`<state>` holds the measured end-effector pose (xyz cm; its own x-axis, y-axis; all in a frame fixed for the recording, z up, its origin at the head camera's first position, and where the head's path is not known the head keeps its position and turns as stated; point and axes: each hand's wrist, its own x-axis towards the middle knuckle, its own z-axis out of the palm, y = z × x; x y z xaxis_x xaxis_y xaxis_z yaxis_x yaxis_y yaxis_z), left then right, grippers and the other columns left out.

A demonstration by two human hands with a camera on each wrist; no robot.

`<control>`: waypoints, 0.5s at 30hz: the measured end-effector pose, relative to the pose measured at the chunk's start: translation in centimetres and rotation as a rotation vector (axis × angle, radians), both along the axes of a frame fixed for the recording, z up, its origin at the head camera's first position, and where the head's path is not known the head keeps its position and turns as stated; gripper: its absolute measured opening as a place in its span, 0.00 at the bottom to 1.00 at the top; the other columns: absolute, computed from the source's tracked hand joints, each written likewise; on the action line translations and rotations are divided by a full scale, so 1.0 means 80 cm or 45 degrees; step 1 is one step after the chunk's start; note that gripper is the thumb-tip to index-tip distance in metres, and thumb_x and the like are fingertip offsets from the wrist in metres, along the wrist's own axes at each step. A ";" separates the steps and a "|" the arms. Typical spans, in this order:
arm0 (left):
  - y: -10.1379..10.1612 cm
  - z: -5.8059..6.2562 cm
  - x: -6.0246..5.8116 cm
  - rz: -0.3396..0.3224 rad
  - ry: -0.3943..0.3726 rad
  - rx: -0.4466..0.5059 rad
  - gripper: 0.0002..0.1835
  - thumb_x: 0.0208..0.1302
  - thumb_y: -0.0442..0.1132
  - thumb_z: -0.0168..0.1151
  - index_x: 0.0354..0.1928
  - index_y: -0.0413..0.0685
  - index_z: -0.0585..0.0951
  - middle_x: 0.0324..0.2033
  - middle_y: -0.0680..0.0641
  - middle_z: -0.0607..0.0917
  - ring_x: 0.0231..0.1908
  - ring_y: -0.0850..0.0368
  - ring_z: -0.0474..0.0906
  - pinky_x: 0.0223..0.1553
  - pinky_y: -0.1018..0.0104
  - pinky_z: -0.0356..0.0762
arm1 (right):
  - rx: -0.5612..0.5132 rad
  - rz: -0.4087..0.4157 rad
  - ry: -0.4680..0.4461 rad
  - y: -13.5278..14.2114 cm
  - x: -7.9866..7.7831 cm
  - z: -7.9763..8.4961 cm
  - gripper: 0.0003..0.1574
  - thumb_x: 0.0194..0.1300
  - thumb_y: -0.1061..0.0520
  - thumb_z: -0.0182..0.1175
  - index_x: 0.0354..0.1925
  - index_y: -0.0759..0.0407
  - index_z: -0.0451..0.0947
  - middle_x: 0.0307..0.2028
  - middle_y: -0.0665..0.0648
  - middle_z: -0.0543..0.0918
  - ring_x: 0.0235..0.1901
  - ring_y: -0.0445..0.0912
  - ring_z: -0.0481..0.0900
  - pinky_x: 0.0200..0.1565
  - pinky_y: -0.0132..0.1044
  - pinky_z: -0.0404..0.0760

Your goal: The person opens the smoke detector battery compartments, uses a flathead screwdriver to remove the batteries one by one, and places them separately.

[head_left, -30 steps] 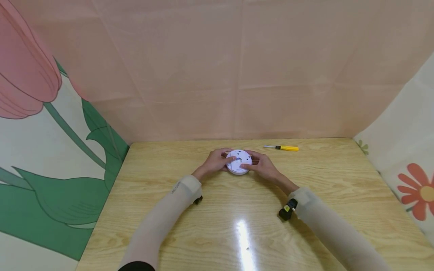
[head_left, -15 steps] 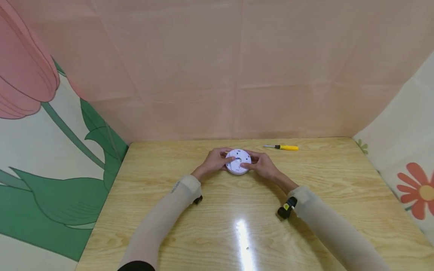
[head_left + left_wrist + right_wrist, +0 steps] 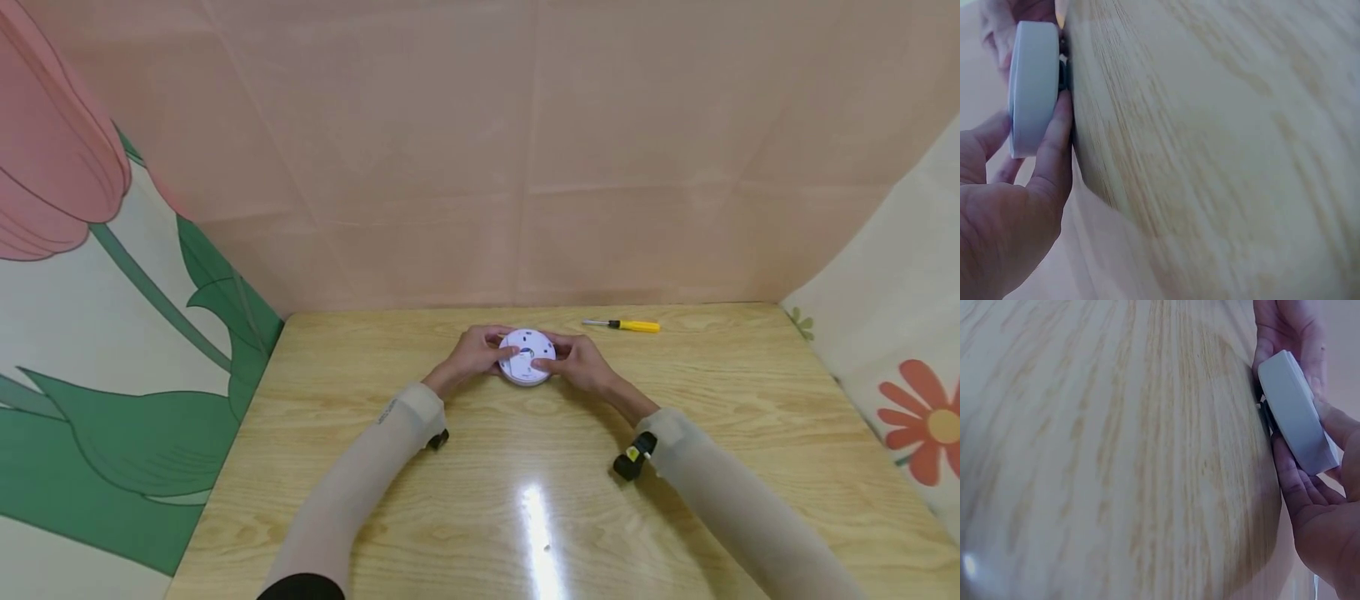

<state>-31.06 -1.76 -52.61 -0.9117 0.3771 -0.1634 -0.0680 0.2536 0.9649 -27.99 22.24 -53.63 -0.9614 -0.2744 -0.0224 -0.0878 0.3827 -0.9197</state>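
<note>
A white round smoke detector point(image 3: 525, 373) is held just above the back middle of the table, its face with small slots and a central hole turned up. My left hand point(image 3: 472, 352) grips its left rim, thumb on top and fingers beneath. From the other side my right hand point(image 3: 588, 367) holds it the same way, thumb pressed on the upper face. Seen edge-on in the left wrist view, the detector point(image 3: 1036, 87) has a smooth thick side wall. A small dark part shows under it; what that is, I cannot tell.
A screwdriver point(image 3: 637, 327) with a yellow handle lies near the table's back edge, right of the hands. Behind the wooden table point(image 3: 480, 517) hangs a pinkish cloth point(image 3: 517, 167). Flower-patterned cloths stand at both sides. Light glares off the front of the tabletop.
Almost nothing moves. Both hands keep their grip on the smoke detector, and the view shifts very slightly.
</note>
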 end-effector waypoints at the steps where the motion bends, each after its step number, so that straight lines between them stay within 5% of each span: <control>1: 0.000 0.000 -0.001 0.002 -0.007 0.001 0.21 0.67 0.35 0.75 0.61 0.47 0.87 0.45 0.41 0.86 0.35 0.55 0.84 0.33 0.60 0.90 | -0.004 0.003 -0.002 0.000 0.000 0.000 0.43 0.67 0.55 0.76 0.74 0.64 0.71 0.70 0.65 0.77 0.63 0.58 0.82 0.52 0.23 0.81; 15: -0.001 0.002 -0.004 0.017 -0.027 -0.036 0.22 0.65 0.35 0.77 0.61 0.50 0.87 0.46 0.43 0.87 0.32 0.55 0.84 0.30 0.62 0.89 | 0.029 0.036 -0.054 0.001 -0.003 0.007 0.41 0.69 0.54 0.74 0.74 0.63 0.72 0.69 0.67 0.78 0.61 0.57 0.82 0.47 0.25 0.83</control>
